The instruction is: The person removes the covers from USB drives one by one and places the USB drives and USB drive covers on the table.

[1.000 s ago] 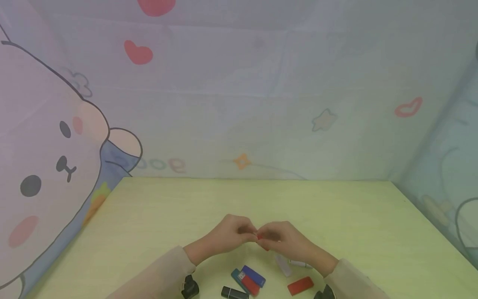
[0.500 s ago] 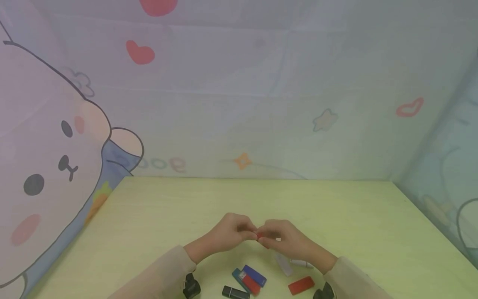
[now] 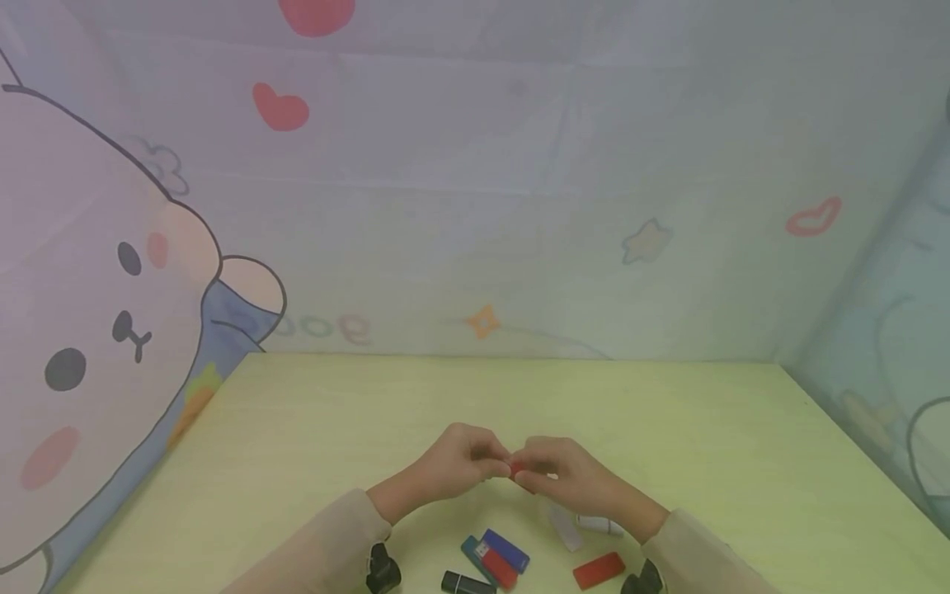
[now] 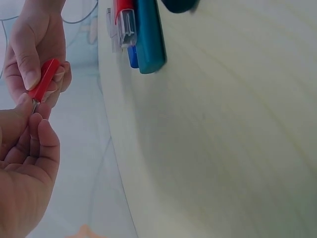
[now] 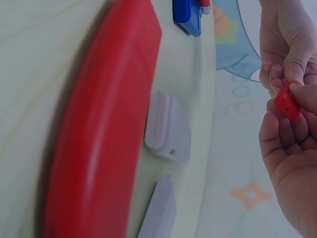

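Observation:
Above the table, both hands meet at a small red USB flash drive. My right hand pinches its red body between thumb and fingers. At its other end, the thumb and fingertips of my left hand pinch the short metal end. In the right wrist view, the near end of the drive shows between the right thumb and fingers. Part of the drive is hidden by the fingers of both hands.
Below the hands lie a blue drive, a teal drive, a red drive with bare plug and a black drive. Near the right forearm lie a red stick and two whitish sticks, one translucent and one white.
Both hands stay in nearly the same place with the red flash drive between them. Only slight shifts of the fingers and of the head view show.

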`<state>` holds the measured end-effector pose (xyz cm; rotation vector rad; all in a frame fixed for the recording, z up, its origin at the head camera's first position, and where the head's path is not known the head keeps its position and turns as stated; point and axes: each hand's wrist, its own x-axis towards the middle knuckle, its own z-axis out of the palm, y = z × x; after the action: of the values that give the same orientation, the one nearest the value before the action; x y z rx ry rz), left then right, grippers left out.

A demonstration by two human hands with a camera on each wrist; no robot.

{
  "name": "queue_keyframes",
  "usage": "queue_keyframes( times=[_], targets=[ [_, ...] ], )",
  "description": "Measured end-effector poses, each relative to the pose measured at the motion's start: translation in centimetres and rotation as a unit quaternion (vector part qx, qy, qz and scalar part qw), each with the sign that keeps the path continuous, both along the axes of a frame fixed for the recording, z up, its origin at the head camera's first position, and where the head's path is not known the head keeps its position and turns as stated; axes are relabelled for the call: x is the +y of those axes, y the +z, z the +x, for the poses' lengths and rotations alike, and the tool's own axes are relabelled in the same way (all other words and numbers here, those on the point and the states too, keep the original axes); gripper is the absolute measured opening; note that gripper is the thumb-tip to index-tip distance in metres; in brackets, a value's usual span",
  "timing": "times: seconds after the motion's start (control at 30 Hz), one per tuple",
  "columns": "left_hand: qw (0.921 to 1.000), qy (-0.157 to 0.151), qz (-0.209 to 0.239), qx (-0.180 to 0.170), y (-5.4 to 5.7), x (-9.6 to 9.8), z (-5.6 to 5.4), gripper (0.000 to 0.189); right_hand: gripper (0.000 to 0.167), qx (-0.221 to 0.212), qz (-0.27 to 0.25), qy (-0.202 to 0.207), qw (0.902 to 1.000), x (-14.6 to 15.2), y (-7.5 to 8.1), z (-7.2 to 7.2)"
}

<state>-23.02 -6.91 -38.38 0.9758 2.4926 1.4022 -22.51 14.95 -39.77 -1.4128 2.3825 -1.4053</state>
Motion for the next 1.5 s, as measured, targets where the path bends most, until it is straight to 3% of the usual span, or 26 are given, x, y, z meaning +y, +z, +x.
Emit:
queue_keyframes(
  times=[0.23, 0.53, 0.83, 1.0, 1.2, 1.5],
  targets=[
    [0.9999, -0.007, 0.010, -0.003, 0.0, 0.0, 0.0, 0.008, 0.020, -0.002, 0.000, 0.009, 1.0000, 0.2, 0.0, -0.2],
    [0.9998, -0.012, 0.009, -0.016, -0.2, -0.8, 0.0, 0.010, 0.021, 0.037, 0.019, 0.026, 0.9988, -0.1, -0.1, -0.2],
    [0.9999, 0.012, 0.008, 0.004, 0.9, -1.6, -0.8, 0.015, 0.021, 0.072, 0.031, 0.008, 0.9969, -0.1, 1.2, -1.0],
    [0.9987, 0.044, 0.024, 0.009, 1.8, -2.5, -1.7, 0.018, 0.023, 0.051, 0.041, -0.017, 0.9977, 0.0, 2.3, -1.8],
    [0.9961, 0.081, 0.035, 0.006, 2.8, -3.6, -2.8, 0.018, 0.024, 0.034, 0.070, -0.075, 0.9941, -0.2, 3.5, -3.3],
    [0.9912, 0.126, 0.042, 0.002, 3.0, -4.6, -4.6, 0.019, 0.029, -0.029, 0.062, -0.126, 0.9897, -1.0, 4.6, -5.7]
  ],
)
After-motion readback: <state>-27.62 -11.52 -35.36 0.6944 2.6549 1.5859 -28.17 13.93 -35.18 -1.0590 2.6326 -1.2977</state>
